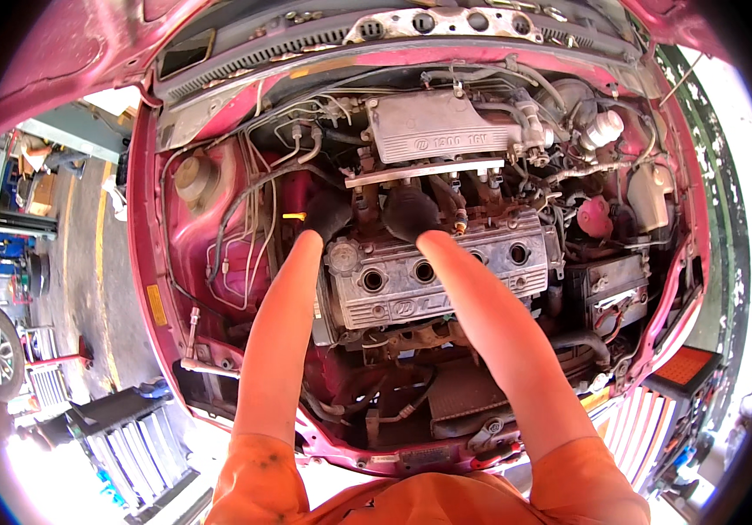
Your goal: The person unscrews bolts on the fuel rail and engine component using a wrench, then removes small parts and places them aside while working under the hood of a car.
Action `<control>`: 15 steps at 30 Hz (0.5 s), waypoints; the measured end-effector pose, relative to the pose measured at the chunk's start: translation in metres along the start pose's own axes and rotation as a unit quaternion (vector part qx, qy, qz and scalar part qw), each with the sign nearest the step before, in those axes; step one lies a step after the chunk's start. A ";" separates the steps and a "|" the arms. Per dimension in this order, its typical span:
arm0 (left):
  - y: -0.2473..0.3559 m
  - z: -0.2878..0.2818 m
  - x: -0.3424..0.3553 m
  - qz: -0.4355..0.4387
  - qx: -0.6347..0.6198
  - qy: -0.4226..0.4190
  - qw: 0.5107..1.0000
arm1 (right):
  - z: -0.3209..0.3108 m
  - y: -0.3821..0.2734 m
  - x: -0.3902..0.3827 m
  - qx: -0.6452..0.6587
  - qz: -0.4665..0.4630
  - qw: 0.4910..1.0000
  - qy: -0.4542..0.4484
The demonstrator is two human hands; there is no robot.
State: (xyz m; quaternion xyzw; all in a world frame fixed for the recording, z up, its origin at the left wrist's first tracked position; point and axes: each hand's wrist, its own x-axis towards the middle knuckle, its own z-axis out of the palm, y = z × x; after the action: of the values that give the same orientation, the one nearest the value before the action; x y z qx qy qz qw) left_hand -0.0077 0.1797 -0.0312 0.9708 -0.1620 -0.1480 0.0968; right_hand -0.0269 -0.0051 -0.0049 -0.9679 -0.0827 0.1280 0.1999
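Both my arms reach into a car's engine bay, over the silver valve cover (358, 306) with its round open holes. My left hand (329, 215), in a dark glove, is down at the left end of the engine, beside a small yellow handle-like piece (294, 215). In a matching glove, my right hand (410, 213) is between the valve cover and the pale metal flange edge (437, 171) of the intake manifold (437, 122). Shadow and dark gloves hide the fingers of both hands, so what they hold or touch cannot be made out.
A flat metal plate with round holes (441, 24) lies on the cowl. A ratchet with a socket extension (194, 328) rests at the front left corner; another ratchet (485, 433) lies at the front edge. The battery (612, 284) sits right; hoses and wires surround the engine.
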 end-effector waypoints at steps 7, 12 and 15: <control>0.067 -0.030 -0.019 -0.028 0.051 0.142 0.988 | -0.067 0.082 -0.055 0.082 -0.028 0.933 0.351; 0.080 0.002 0.022 -0.032 0.045 -0.085 0.995 | -0.055 0.137 -0.120 0.015 -0.007 0.916 0.402; 0.091 0.009 0.054 -0.075 0.055 -0.116 0.989 | -0.030 0.162 -0.137 -0.023 -0.017 0.911 0.411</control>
State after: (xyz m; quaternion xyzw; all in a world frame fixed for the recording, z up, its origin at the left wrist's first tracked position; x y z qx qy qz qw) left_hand 0.0120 0.0758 -0.0323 0.9603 -0.1068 -0.2576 0.0124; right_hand -0.1310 -0.1921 -0.0150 -0.9377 -0.0131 -0.2867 0.1959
